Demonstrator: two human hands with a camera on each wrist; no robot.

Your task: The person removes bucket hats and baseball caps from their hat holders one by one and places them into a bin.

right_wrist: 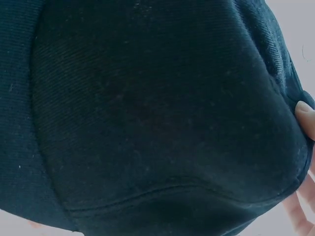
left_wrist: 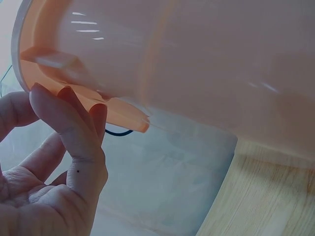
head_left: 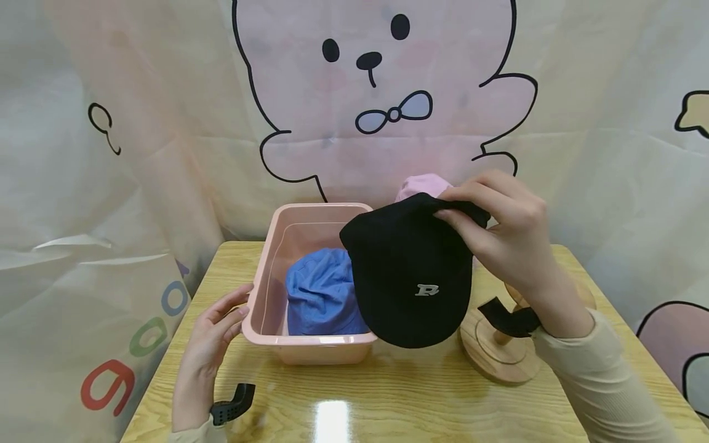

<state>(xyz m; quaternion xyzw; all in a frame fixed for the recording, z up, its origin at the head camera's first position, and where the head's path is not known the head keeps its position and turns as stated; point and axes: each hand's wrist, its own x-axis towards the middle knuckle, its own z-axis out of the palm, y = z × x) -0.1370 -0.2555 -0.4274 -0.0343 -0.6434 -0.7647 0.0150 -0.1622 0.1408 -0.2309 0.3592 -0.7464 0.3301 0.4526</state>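
A black baseball cap [head_left: 410, 264] with a small light letter emblem hangs brim down, partly in front of the pink plastic bin [head_left: 310, 340]. My right hand [head_left: 506, 234] pinches the cap's upper edge between thumb and fingers. In the right wrist view the dark cloth [right_wrist: 157, 113] fills most of the picture. Inside the bin lies a crumpled blue hat [head_left: 318, 295], its right side hidden by the cap. At the bin's left rim, my left hand [head_left: 205, 341] holds on with curled fingers; the left wrist view shows its fingertips at the rim's underside.
A round wooden stand [head_left: 493, 351] is on the right of the wooden table [head_left: 277, 406], partly hidden by my right arm. Behind the cap a pink hat [head_left: 421, 184] shows its top. A printed cloth [head_left: 188, 74] hangs behind the table.
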